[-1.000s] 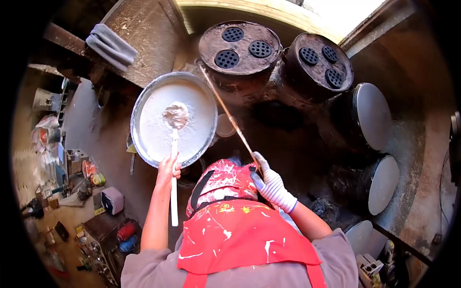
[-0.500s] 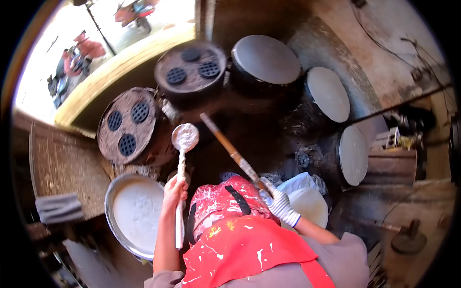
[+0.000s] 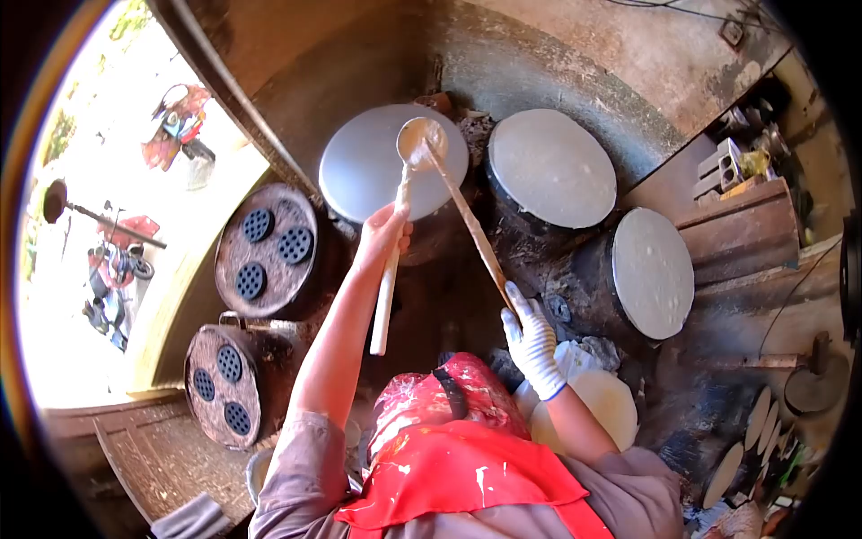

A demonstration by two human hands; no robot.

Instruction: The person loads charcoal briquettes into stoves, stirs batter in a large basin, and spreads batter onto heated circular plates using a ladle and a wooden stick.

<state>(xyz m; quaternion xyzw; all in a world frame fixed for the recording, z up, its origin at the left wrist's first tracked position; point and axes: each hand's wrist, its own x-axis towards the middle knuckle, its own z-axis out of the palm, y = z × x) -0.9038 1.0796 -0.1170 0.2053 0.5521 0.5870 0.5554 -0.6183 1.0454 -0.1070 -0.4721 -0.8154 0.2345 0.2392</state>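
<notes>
My left hand (image 3: 386,235), bare, is closed around the pale handle of a ladle (image 3: 403,193). The ladle's bowl, coated with white batter, is over the right part of a round grey griddle (image 3: 359,171). In a striped white glove, my right hand (image 3: 533,343) grips the lower end of a long wooden stick (image 3: 469,216). The stick slants up to the left, and its whitened tip overlaps the ladle's bowl. Whether the tip touches the bowl or only lies in front of it, I cannot tell.
More round griddles (image 3: 552,171) (image 3: 654,274) stand on dark drums to the right. At left, two drum tops (image 3: 267,292) (image 3: 250,422) carry black perforated briquettes. Pale round sheets (image 3: 597,404) lie by my right forearm. Motorbikes (image 3: 112,269) are outside.
The view has turned right. My left hand has carried the ladle forward, from near the briquette drums to over a griddle. The stick's tip now meets the ladle's bowl in view.
</notes>
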